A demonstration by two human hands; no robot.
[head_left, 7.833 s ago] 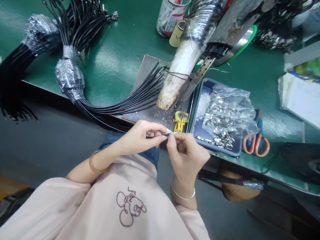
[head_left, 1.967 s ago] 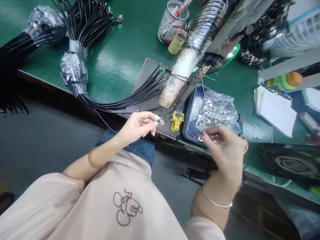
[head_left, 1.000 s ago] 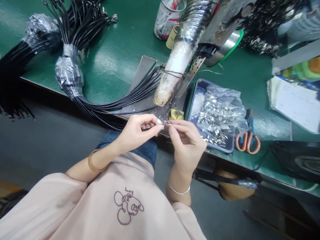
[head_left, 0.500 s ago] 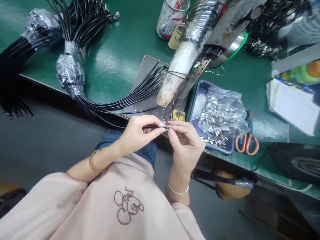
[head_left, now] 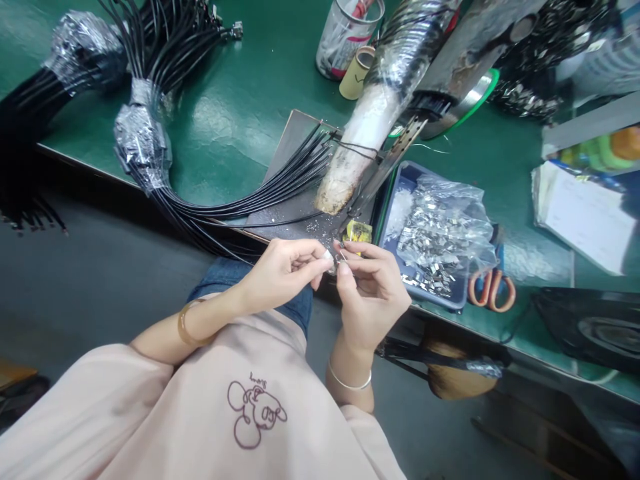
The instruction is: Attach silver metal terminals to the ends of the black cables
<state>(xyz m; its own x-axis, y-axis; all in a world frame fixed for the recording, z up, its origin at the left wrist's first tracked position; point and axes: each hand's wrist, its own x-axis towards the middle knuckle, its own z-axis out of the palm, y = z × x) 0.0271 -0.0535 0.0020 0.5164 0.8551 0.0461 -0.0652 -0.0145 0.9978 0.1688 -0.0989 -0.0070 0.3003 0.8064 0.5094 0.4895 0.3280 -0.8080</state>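
Observation:
My left hand (head_left: 283,272) and my right hand (head_left: 371,290) meet fingertip to fingertip just in front of the bench edge. The left hand pinches the end of a black cable that comes off the bundle of black cables (head_left: 250,200). Between the right hand's pinched fingers sits a small silver metal clip (head_left: 340,257), held against that cable end. To the right, a blue tray (head_left: 390,207) holds a clear bag of silver clips (head_left: 443,233).
A plastic-wrapped machine arm (head_left: 380,113) slants over a metal plate (head_left: 295,133). Foil-wrapped cable bundles (head_left: 140,137) lie at left. Orange-handled scissors (head_left: 490,290), a yellow clip (head_left: 357,231), a clear cup (head_left: 345,33) and papers (head_left: 585,213) sit on the green bench (head_left: 235,93).
Two seconds ago my right hand was at the bag of clips in the tray. It came back to my left hand, and both now pinch together at the cable end.

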